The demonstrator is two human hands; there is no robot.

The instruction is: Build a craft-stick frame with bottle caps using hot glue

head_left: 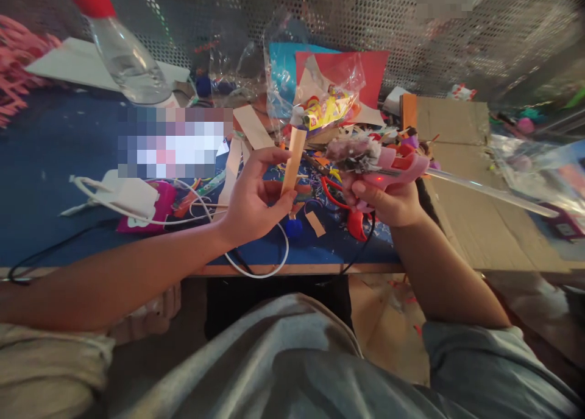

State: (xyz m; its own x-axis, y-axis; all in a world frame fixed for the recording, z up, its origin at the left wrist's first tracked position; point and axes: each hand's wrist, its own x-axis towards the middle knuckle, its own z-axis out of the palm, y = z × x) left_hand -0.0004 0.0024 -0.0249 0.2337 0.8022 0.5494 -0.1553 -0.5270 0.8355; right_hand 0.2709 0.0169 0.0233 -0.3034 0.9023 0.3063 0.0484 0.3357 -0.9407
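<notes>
Left hand (258, 197) pinches the strip (295, 160); right of it, right hand (386, 201) grips the glue gun (393, 173). Keep the strip steady.

This looks like a craft workshop: a blue worktable (46, 163) strewn with cut scraps (315, 223), red-handled scissors (331, 183) and 2 coloured sheets (377, 72), red and blue, with cardboard (479, 224) alongside. A pink hot glue gun (388, 166), clear glue stick (493, 190) protruding, is in use height above it, before a perforated panel (183, 17).
</notes>
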